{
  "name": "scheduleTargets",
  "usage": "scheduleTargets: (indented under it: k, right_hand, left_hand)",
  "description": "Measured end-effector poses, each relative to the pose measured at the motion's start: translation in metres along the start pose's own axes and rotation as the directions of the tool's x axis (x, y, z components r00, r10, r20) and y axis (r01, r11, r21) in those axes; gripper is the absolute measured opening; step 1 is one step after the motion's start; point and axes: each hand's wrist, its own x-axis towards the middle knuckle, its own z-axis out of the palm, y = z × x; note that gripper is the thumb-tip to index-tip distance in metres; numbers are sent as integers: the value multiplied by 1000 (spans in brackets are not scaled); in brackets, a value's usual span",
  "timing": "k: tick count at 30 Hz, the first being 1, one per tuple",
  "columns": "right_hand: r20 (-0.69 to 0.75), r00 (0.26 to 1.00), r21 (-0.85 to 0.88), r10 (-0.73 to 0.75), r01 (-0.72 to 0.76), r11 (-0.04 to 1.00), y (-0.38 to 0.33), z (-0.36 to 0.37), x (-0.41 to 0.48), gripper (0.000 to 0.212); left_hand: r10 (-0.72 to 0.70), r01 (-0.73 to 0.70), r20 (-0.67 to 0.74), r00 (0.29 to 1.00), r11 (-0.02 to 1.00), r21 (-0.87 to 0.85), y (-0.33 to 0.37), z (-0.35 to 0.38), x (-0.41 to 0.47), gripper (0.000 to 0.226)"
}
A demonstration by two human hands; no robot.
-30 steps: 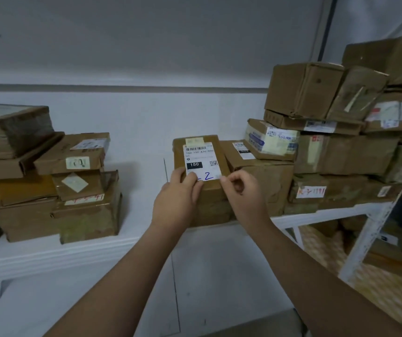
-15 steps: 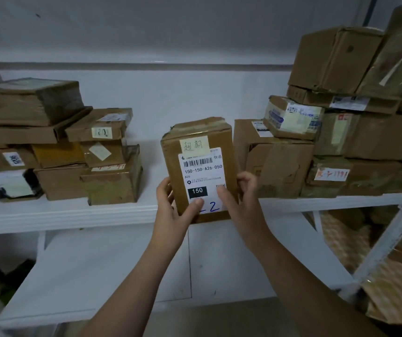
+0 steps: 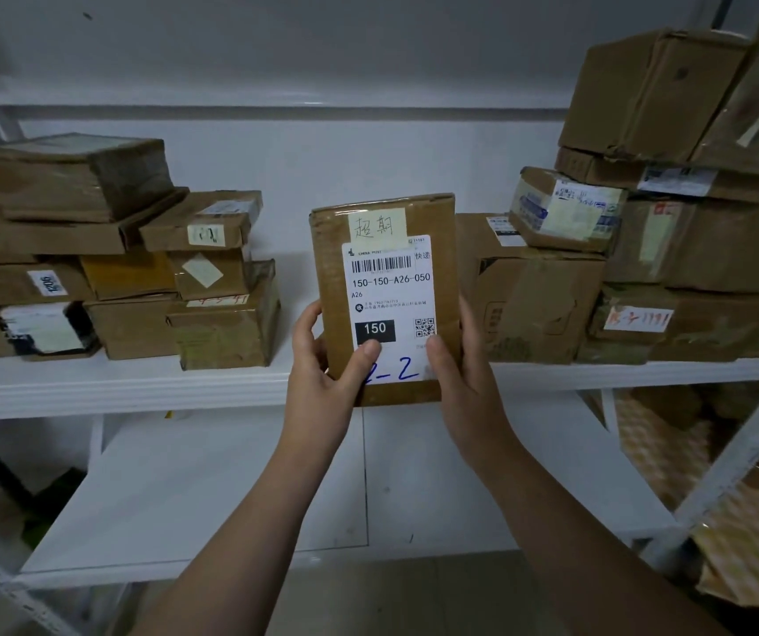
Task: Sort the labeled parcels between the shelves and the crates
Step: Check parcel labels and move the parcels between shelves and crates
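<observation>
Parcel [image 3: 382, 250] is held upright before the shelf [image 3: 116, 387] edge. The left hand [image 3: 322, 374] and right hand [image 3: 464, 378] grip its lower sides, thumbs on the label [image 3: 391, 286]. The left thumb hides part of the blue handwriting, and the fingers behind are unseen.

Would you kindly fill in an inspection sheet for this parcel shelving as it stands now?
Surface: white shelf carrying parcels; lower shelf beneath.
Job's things: brown parcel held upright before the shelf; label reads 150-150-A26-050, "2-2" handwritten; yellow note above.
Clutter: left stack and right stack of taped cardboard boxes.
Grippers: left hand and right hand grip the parcel's lower sides, thumbs on the label.
Cables: nothing seen.
Surroundings: white wall behind; yellow patterned wrapping lower right.
</observation>
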Motion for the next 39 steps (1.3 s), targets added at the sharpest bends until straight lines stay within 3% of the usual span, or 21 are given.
scheduleTargets:
  k: [6,10,16,20,23,29,39]
  right_hand:
    - [8,1000,64,-18,18,998,-8,3,-10,42]
    - [-54,998,81,-13,17,997,-15,12,-23,34]
    - [-135,988,37,71,-66,997,-23,33,-49,34]
    - [-262,956,-6,129,-136,991,-29,46,-77,47]
    - [-359,924,-32,133,-155,987,-34,53,-106,39]
    - [-537,809,-34,239,-304,952,-41,43,-170,44]
    - [-782,533,24,324,-493,870,-52,-37,-289,51]
  left_hand:
    - [24,-24,12,1000,1000,-9,8,-9,-7,56]
    - [-8,11,52,999,998,-60,9,-24,-10,71]
    - [-27,31,195,980,999,-20,10,-51,-18,60]
    - [-56,79,338,940,995,-55,8,-66,-31,56]
    - [-62,100,429,901,993,-67,5,-73,-46,54]
    - [-103,170,569,816,983,-66,-7,-58,-88,50]
    - [-128,187,780,612,982,14,-15,42,-185,41]
